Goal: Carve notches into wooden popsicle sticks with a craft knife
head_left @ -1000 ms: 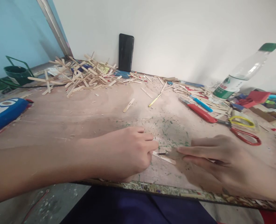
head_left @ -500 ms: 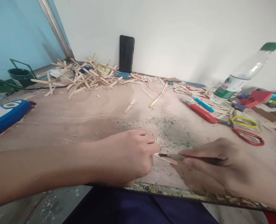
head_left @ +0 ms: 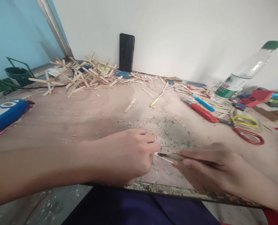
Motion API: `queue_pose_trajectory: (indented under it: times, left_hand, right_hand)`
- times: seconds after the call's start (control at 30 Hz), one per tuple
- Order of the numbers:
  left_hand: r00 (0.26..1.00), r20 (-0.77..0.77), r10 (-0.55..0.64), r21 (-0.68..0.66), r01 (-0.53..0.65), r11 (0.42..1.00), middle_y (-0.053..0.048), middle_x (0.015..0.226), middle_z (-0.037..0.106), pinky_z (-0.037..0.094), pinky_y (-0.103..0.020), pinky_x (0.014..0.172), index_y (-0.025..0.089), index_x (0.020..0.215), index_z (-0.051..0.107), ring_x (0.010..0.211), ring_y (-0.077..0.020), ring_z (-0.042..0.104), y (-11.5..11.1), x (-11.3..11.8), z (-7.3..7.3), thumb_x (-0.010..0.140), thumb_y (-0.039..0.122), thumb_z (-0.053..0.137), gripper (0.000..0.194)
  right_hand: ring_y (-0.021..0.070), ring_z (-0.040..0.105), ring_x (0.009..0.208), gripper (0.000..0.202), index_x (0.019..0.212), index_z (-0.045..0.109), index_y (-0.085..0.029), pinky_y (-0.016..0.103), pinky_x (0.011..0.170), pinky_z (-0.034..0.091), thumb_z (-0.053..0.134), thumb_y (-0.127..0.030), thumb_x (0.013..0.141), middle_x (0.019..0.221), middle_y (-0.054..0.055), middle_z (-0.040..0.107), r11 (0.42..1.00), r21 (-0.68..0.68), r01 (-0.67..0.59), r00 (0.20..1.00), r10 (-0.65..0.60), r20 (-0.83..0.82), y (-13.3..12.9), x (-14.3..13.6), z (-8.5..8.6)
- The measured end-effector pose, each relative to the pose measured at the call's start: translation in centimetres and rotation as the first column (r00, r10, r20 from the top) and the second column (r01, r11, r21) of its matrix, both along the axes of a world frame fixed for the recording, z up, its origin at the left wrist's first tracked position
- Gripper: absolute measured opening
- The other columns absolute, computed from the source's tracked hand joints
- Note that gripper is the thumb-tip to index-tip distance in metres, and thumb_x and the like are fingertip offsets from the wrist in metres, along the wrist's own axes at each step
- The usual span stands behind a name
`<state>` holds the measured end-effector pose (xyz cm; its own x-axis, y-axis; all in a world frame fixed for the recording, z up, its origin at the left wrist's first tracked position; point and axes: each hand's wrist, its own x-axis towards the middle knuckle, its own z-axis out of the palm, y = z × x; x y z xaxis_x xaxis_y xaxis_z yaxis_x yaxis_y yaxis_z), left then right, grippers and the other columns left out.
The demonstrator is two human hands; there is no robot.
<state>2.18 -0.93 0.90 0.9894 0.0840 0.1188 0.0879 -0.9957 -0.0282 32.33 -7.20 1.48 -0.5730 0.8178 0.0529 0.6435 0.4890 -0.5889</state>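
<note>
1. Broad, pinkish-brown wooden tabletop [head_left: 82,109], flecked green.
2. Left hand [head_left: 137,153], fingers curled over one end of a flat, pale wooden stick [head_left: 169,160] on the tabletop.
3. Right hand [head_left: 223,162], fingers pinching a slim, dark-tipped tool [head_left: 176,156] by the stick.

Phone [head_left: 126,52]: black. Bottle cap [head_left: 272,45]: green. Knife handle [head_left: 204,113]: red. Scissors loops [head_left: 249,135]: one red, one yellow. Left wall [head_left: 11,31]: pale blue.

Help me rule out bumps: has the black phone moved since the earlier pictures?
No; the black phone still stands at the same spot against the white wall.
</note>
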Motion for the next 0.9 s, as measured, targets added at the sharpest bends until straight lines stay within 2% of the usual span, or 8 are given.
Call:
queue_pose_trajectory:
  times: [0.1, 0.17, 0.23, 0.3, 0.4, 0.53, 0.7, 0.9]
  left_hand:
    - [1.000, -0.011, 0.001, 0.003, -0.001, 1.000, -0.008, 0.093, 0.070, 0.046, -0.044, 0.074, 0.019, 0.080, 0.074, 0.086, -0.0258, 0.061, 0.0, 0.0, -0.1, 0.083, 0.017, 0.085, 0.011]
    - [1.000, -0.029, 0.006, -0.005, -0.006, 1.000, -0.008, 0.093, 0.070, 0.046, -0.044, 0.074, 0.019, 0.080, 0.075, 0.085, -0.0256, 0.060, -0.1, 0.1, 0.0, 0.083, 0.017, 0.085, 0.011]
    - [0.999, -0.038, 0.011, -0.017, -0.011, 1.000, -0.008, 0.094, 0.071, 0.046, -0.044, 0.074, 0.018, 0.082, 0.076, 0.085, -0.0253, 0.061, -0.1, 0.1, 0.1, 0.083, 0.017, 0.085, 0.009]
    - [1.000, -0.024, 0.018, -0.034, -0.019, 0.999, -0.007, 0.095, 0.072, 0.047, -0.043, 0.075, 0.017, 0.086, 0.076, 0.084, -0.0246, 0.062, 0.0, 0.1, 0.3, 0.086, 0.015, 0.083, 0.007]
    - [1.000, 0.014, 0.022, -0.111, -0.020, 0.994, -0.005, 0.089, 0.071, 0.049, -0.041, 0.076, 0.016, 0.086, 0.075, 0.081, -0.0226, 0.063, 0.5, -0.2, 0.5, 0.092, 0.009, 0.078, 0.010]
    - [1.000, 0.011, 0.028, -0.244, -0.025, 0.969, -0.003, 0.084, 0.069, 0.053, -0.038, 0.078, 0.018, 0.084, 0.074, 0.082, -0.0218, 0.066, 1.2, -0.7, 0.8, 0.097, 0.006, 0.071, 0.018]
    - [1.000, -0.024, 0.017, -0.233, -0.022, 0.972, -0.003, 0.090, 0.070, 0.055, -0.039, 0.082, 0.017, 0.087, 0.074, 0.086, -0.0222, 0.067, 1.3, -0.7, 0.8, 0.099, 0.008, 0.072, 0.016]
    - [1.000, -0.010, 0.011, -0.245, -0.013, 0.969, -0.003, 0.089, 0.068, 0.054, -0.036, 0.080, 0.018, 0.088, 0.072, 0.084, -0.0206, 0.066, 1.1, -0.6, 0.7, 0.099, 0.006, 0.070, 0.016]
  right_hand:
    - [0.0162, 0.070, 0.058, 0.035, 0.115, 0.091, -0.026, 0.025, 0.053, 0.054, 0.062, -0.046, 0.117, 0.073, -0.001, 0.080, 0.968, -0.238, 0.076, 0.997, -0.077, 0.004, 0.0, -0.1, 0.2]
    - [0.0153, 0.067, 0.057, 0.036, 0.109, 0.091, -0.026, 0.024, 0.052, 0.052, 0.063, -0.048, 0.116, 0.070, -0.002, 0.078, 0.947, -0.305, 0.099, 0.995, -0.102, 0.005, 0.1, -0.1, 0.1]
    - [0.0162, 0.073, 0.064, 0.031, 0.114, 0.091, -0.026, 0.024, 0.056, 0.054, 0.067, -0.046, 0.114, 0.081, 0.000, 0.084, 0.969, -0.233, 0.083, 0.996, -0.088, -0.009, 0.2, -0.1, 0.0]
    - [0.0179, 0.078, 0.072, 0.027, 0.123, 0.090, -0.025, 0.026, 0.063, 0.058, 0.069, -0.039, 0.113, 0.095, 0.003, 0.089, 0.996, -0.086, 0.037, 0.999, -0.040, -0.032, 0.4, -0.1, -0.2]
    - [0.0171, 0.078, 0.071, 0.027, 0.128, 0.088, -0.022, 0.027, 0.063, 0.057, 0.067, -0.029, 0.114, 0.094, 0.004, 0.089, 0.998, 0.046, -0.030, 0.999, 0.032, -0.036, 0.7, -0.1, -0.3]
    - [0.0156, 0.074, 0.065, 0.028, 0.124, 0.088, -0.022, 0.027, 0.059, 0.053, 0.063, -0.031, 0.117, 0.089, 0.003, 0.086, 0.998, 0.011, -0.063, 0.998, 0.063, -0.028, 0.8, -0.3, -0.1]
    - [0.0137, 0.065, 0.057, 0.039, 0.101, 0.085, -0.020, 0.026, 0.054, 0.047, 0.055, -0.035, 0.121, 0.074, 0.001, 0.077, 0.996, -0.066, -0.056, 0.998, 0.054, -0.028, 0.7, -0.7, 0.2]
    - [0.0116, 0.054, 0.049, 0.042, 0.097, 0.081, -0.018, 0.029, 0.050, 0.037, 0.050, -0.032, 0.122, 0.064, -0.002, 0.068, 0.994, -0.024, -0.104, 0.995, 0.104, -0.004, 0.8, -0.5, -0.3]
